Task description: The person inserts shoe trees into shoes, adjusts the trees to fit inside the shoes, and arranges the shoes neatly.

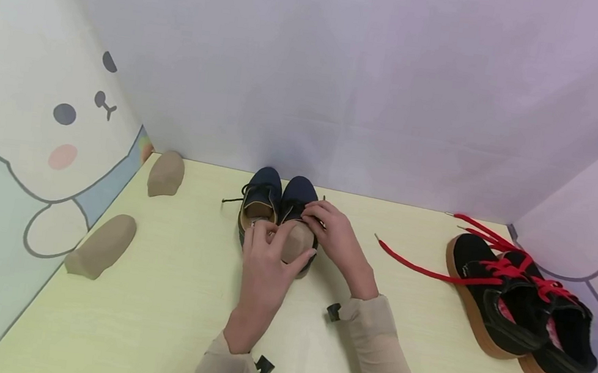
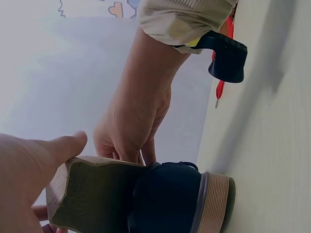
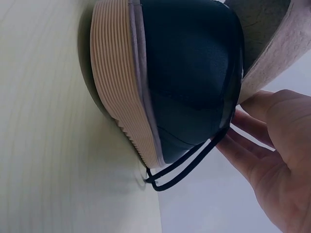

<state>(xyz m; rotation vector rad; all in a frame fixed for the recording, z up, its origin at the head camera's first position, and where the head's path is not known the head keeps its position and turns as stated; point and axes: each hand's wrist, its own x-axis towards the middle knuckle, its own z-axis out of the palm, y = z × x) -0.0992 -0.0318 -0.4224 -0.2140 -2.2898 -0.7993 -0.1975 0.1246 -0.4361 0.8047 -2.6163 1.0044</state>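
Two dark blue lace-up shoes stand side by side on the table, toes toward the back wall. From the opening of the right-hand shoe (image 1: pixel 300 190) rises a greyish-brown moulded paper shoe insert (image 1: pixel 298 243), partly inside it. My left hand (image 1: pixel 264 262) grips the insert's upper end between thumb and fingers, as the left wrist view also shows. My right hand (image 1: pixel 339 235) pinches the shoe's tongue and lace area with curled fingers, close beside the insert (image 3: pixel 279 58). The left-hand shoe (image 1: pixel 265 181) sits right next to it, its heel partly hidden by my left hand.
Two more paper inserts lie on the left of the table, one far (image 1: pixel 166 172) and one nearer (image 1: pixel 105 245). A pair of black shoes (image 1: pixel 491 294) with red laces (image 1: pixel 422 269) stands at the right. A pale wall (image 1: pixel 343 93) closes off the back.
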